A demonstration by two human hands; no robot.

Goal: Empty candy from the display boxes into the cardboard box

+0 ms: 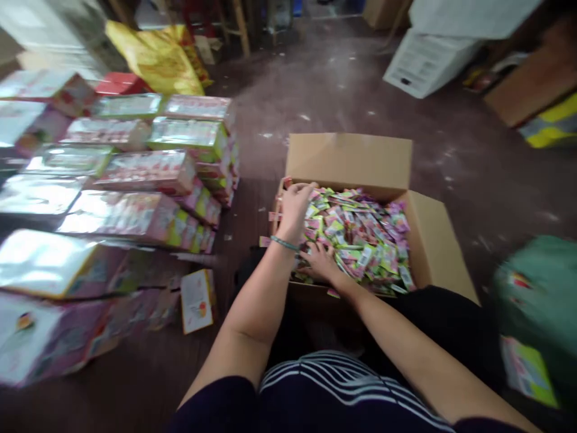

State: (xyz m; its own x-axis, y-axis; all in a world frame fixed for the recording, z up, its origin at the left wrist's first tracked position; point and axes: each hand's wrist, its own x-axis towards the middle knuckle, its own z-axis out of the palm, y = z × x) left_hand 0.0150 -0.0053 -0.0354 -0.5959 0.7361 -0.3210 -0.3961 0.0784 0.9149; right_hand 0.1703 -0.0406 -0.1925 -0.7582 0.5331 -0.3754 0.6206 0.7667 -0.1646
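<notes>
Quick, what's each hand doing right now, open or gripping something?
Left hand: fingers bent at the cardboard box's left side; whether it holds anything cannot be told.
Right hand: open, fingers spread on the small packets.

Lighting is dim and uneven, with a pale sheen on the dark floor [342, 90] and white glare washing out the tops of the wrapped boxes [121, 211] at left. Blur smears the outer areas, including the green bag [538, 285]; the central packets [356, 231] look somewhat sharper, and wide-angle distortion stretches the edges.
</notes>
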